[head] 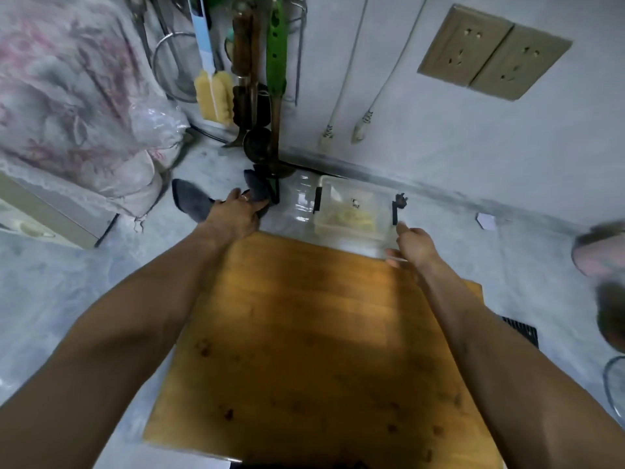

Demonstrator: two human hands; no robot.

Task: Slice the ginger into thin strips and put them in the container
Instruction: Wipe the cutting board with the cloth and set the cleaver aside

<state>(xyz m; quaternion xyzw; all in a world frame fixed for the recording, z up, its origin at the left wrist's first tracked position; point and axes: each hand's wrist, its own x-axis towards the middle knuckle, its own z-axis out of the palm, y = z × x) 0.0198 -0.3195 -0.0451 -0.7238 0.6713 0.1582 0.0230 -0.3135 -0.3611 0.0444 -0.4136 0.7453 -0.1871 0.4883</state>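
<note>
Pale ginger strips (348,216) are lying in a clear plastic container (351,211), which is being kept on the grey countertop (507,265) just beyond the far edge of the wooden cutting board (314,333). Black clips are seen on the container's left and right sides. The container's near right corner is being touched by the right hand (414,247), with the forefinger stretched toward the right clip and the thumb laid against the near rim; whether the rim is actually being pinched cannot be told through the blur. The left hand (236,211) is being held far left of the container, its fingers curled down over a dark object (258,191) beside a grey cloth-like item (192,201); what exactly is being grasped cannot be told. Hanging utensils are seen on the far wall: a yellow sponge brush (213,93), a green-handled tool (275,59) and a dark ladle (257,143). Two white cables (345,82) are hanging near a double wall socket (493,52). A pink patterned bundle (74,96) is lying at the far left
</note>
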